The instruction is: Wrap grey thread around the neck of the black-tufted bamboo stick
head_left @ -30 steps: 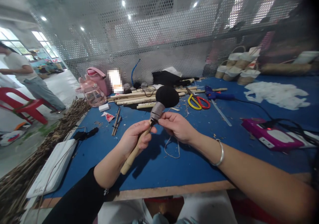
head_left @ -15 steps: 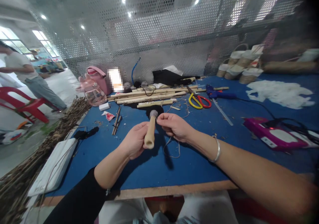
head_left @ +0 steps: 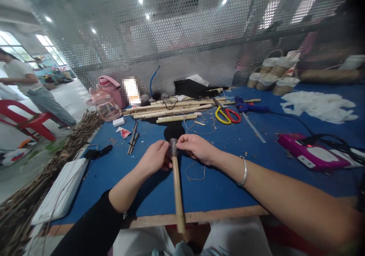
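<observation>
A bamboo stick points toward me, its near end reaching past the table edge. Grey cord is wound round its far end. My left hand is closed on the stick at the wrapped part, thumb and fingertips against its left side. My right hand pinches at the right side of the same wrapped end, where the cord is; its exact grip is partly hidden. A loose loop of cord lies on the table below my right hand. Just beyond the wrapped end is a round black piece.
Bamboo sticks lie across the back of the blue table. Scissors and a blue glue gun are right of them. A magenta power strip sits far right, a white box left. A person stands beyond.
The stick has tipped so its near end dropped toward me, showing its length. My left hand has shifted up to the wrapped end, and my right hand has moved slightly nearer me.
</observation>
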{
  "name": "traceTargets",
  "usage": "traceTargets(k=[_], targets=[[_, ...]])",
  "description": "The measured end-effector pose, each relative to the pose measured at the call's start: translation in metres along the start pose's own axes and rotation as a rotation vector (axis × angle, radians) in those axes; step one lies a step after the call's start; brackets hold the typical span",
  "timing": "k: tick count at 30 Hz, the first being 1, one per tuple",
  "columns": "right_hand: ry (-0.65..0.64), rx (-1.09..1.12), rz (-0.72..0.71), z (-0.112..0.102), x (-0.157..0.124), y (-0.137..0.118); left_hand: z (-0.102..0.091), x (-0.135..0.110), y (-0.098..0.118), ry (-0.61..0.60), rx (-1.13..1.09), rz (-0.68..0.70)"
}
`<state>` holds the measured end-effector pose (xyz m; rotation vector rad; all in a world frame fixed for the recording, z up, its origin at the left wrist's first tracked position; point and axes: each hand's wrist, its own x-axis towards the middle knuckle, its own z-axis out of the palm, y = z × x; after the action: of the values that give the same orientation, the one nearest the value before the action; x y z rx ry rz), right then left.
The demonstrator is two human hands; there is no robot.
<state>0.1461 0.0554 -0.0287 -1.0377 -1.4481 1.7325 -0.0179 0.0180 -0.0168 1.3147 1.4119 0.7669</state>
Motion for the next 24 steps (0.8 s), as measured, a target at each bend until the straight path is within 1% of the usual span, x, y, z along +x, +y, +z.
traceTargets(k=[1, 2, 3, 4, 7, 9, 11, 13, 14, 16, 17, 18, 19, 21, 24], targets=[[0.005, -0.01, -0.013, 0.001, 0.0, 0.0, 0.002, -0.001, 0.001, -0.061, -0.062, -0.051], [0.007, -0.019, -0.027, 0.002, 0.0, 0.0, 0.005, -0.003, 0.0, -0.101, -0.093, -0.072], [0.006, -0.027, -0.041, 0.002, 0.0, 0.0, 0.007, -0.003, 0.0, -0.113, -0.092, -0.061], [0.001, -0.037, -0.054, 0.003, 0.0, 0.001, 0.01, -0.004, -0.002, -0.1, -0.066, -0.03], [-0.042, -0.079, -0.07, 0.002, 0.0, 0.002, 0.016, -0.003, -0.006, -0.019, -0.016, 0.038], [-0.084, -0.12, -0.059, 0.002, -0.001, 0.001, 0.017, -0.003, -0.006, 0.051, -0.097, 0.025], [-0.136, -0.211, -0.062, 0.002, -0.004, -0.002, 0.015, -0.009, -0.006, 0.106, -0.205, -0.001], [-0.203, -0.361, -0.093, 0.006, -0.012, -0.005, 0.011, -0.022, -0.006, 0.133, -0.244, 0.014], [-0.249, -0.444, -0.109, 0.008, -0.017, -0.007, 0.01, -0.031, -0.007, 0.146, -0.226, 0.044], [-0.341, -0.563, -0.13, 0.016, -0.031, -0.01, 0.01, -0.049, -0.011, 0.209, -0.16, 0.135], [-0.363, -0.585, -0.137, 0.021, -0.039, -0.011, 0.012, -0.058, -0.015, 0.252, -0.136, 0.181], [-0.352, -0.583, -0.145, 0.026, -0.048, -0.011, 0.015, -0.066, -0.018, 0.295, -0.13, 0.217], [-0.303, -0.558, -0.158, 0.031, -0.056, -0.01, 0.018, -0.073, -0.022, 0.326, -0.139, 0.241], [-0.12, -0.464, -0.195, 0.041, -0.072, -0.005, 0.026, -0.081, -0.03, 0.341, -0.191, 0.26], [0.19, -0.327, -0.251, 0.054, -0.088, 0.009, 0.034, -0.083, -0.038, 0.295, -0.286, 0.255]])
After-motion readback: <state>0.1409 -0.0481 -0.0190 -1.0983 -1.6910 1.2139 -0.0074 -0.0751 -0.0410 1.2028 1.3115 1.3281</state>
